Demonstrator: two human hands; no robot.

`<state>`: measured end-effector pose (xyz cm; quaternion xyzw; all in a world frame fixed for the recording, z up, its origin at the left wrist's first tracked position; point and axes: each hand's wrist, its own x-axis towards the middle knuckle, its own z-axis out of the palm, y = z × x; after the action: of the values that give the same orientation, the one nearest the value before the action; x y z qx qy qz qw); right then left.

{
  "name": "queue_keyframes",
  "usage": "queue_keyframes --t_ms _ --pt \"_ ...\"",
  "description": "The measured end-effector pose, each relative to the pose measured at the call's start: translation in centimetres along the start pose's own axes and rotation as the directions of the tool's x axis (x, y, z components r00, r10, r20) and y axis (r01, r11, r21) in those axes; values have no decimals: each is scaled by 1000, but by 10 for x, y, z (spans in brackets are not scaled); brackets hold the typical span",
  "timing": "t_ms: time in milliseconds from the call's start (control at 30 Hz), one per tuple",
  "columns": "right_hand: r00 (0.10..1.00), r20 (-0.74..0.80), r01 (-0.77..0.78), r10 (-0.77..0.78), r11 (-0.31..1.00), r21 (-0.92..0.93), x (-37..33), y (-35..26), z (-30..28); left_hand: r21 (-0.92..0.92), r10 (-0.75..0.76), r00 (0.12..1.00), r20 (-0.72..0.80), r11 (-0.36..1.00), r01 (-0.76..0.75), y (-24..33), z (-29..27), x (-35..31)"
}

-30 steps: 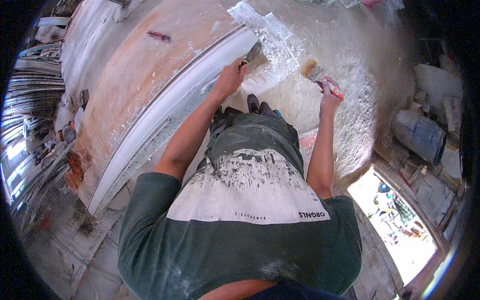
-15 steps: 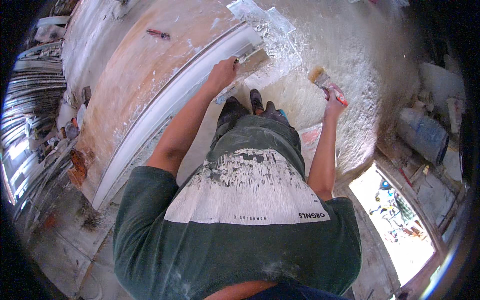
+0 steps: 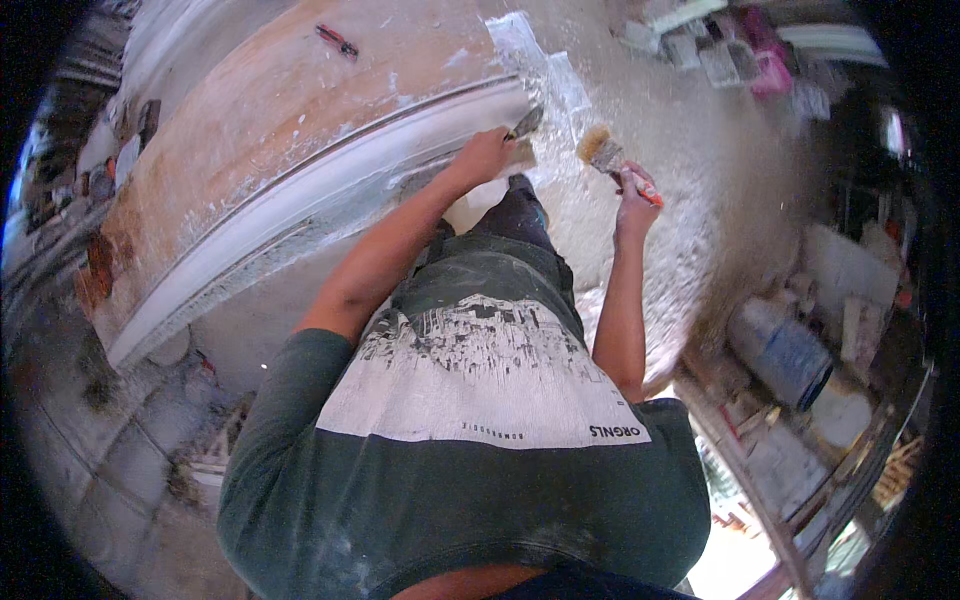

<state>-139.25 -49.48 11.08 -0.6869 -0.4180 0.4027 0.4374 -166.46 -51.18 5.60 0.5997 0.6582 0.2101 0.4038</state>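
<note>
My left hand [image 3: 484,157] is closed round a small scraper [image 3: 527,122] with a dull grey blade, at the far end of a long white moulding [image 3: 300,190]. The moulding lies along the edge of a brown, white-spattered board [image 3: 240,110]. In my right hand [image 3: 632,196] is a wide paintbrush [image 3: 606,153] with pale bristles and an orange-red handle. Its bristles point up and left, over the whitened floor. A shiny crumpled sheet [image 3: 545,62] lies beyond the moulding's end, near the scraper.
A red and black hand tool [image 3: 337,41] rests on the board's far side. To the right lie a blue and white drum [image 3: 778,350] and a wooden frame beside a bright opening. Pink and white items [image 3: 765,60] stand at the far right.
The view has turned, bringing pink items in at the far right. My left hand's scraper blade now shows clearly. The brush has come closer to the left hand.
</note>
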Motion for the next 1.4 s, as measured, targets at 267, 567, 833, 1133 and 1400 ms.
queue_keyframes --t_ms 267,567,833,1133,1400 --pt "834 498 224 -238 971 88 86 -38 64 -810 -516 851 -95 538 236 44 -45 -27" --pt "311 949 -246 51 969 28 88 -56 235 -882 -805 475 -355 120 -456 69 10 -44" --pt "-18 1000 354 22 935 -15 41 -50 198 -860 -850 260 -459 350 -372 78 38 -6" --pt "-432 901 797 -30 454 397 118 -83 142 -829 -902 72 -426 357 -431 44 107 -116" --pt "-563 816 816 128 -70 574 131 -75 147 -792 -975 -41 -216 200 -577 33 139 -185"
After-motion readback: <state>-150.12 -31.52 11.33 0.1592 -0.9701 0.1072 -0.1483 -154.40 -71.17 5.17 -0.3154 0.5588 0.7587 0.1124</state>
